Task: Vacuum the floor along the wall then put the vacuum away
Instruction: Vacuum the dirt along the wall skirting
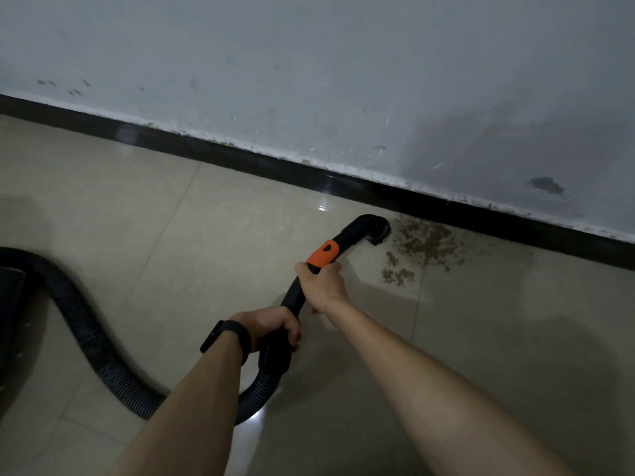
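A black vacuum wand with an orange collar (323, 253) points at the floor beside the black skirting board (240, 156). Its round nozzle (377, 230) sits at the left edge of a patch of brown dirt (422, 247) on the beige tiles. My right hand (321, 286) grips the wand just below the orange collar. My left hand (271, 326), with a black wristband, grips the lower end of the handle where the ribbed black hose (86, 324) joins it. The hose curls left to the vacuum body (10, 304), which is mostly out of frame.
A scuffed white wall (343, 80) rises above the skirting and runs diagonally from upper left to right. Glossy beige floor tiles (137, 218) spread to the left and toward me. A dark stain marks the wall at the right.
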Demonstrator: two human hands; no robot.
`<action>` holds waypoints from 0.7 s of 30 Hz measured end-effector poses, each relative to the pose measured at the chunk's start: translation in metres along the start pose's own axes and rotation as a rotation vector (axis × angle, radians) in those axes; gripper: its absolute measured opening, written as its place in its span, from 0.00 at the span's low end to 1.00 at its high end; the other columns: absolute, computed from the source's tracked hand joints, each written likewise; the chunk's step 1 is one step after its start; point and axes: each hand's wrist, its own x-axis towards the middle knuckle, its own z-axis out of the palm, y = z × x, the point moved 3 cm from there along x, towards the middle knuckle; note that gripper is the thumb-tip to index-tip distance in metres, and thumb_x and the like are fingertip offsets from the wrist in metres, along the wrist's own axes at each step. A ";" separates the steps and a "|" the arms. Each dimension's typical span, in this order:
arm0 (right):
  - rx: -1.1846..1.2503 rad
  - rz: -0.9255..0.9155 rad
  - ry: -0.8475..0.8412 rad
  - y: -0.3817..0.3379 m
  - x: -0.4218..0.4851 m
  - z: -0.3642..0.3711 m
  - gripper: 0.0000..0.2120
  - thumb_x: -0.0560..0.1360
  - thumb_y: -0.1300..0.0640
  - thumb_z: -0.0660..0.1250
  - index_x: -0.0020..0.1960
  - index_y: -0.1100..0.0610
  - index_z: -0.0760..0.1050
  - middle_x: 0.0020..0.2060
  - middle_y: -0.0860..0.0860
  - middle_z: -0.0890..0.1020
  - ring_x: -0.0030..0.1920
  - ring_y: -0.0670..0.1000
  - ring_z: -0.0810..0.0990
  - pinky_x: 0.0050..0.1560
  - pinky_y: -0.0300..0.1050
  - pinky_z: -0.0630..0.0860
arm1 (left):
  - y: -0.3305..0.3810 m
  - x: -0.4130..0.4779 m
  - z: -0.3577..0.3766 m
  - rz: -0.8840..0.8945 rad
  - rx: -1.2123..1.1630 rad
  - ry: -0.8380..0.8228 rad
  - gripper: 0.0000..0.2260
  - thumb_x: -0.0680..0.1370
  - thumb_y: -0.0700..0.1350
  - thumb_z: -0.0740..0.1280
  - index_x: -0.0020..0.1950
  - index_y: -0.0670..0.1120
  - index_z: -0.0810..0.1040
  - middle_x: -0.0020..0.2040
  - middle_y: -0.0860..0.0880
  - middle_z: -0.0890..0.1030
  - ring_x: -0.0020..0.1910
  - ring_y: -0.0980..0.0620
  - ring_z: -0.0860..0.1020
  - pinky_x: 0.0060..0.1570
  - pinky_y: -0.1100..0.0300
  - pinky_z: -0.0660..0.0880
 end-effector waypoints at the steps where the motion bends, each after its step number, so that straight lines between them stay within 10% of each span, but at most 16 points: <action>1: -0.005 0.002 -0.001 0.000 0.002 -0.002 0.25 0.78 0.43 0.65 0.62 0.61 0.61 0.50 0.56 0.80 0.39 0.53 0.81 0.28 0.44 0.76 | 0.002 0.000 0.001 -0.002 0.004 0.000 0.06 0.56 0.36 0.66 0.23 0.45 0.73 0.33 0.45 0.76 0.38 0.44 0.76 0.43 0.55 0.74; 21: 0.007 0.008 0.021 -0.009 0.019 -0.033 0.27 0.77 0.43 0.64 0.66 0.61 0.63 0.44 0.55 0.80 0.34 0.52 0.79 0.29 0.44 0.74 | 0.035 0.004 0.021 0.033 0.025 0.020 0.01 0.56 0.38 0.66 0.24 0.42 0.75 0.32 0.44 0.77 0.35 0.44 0.77 0.39 0.56 0.75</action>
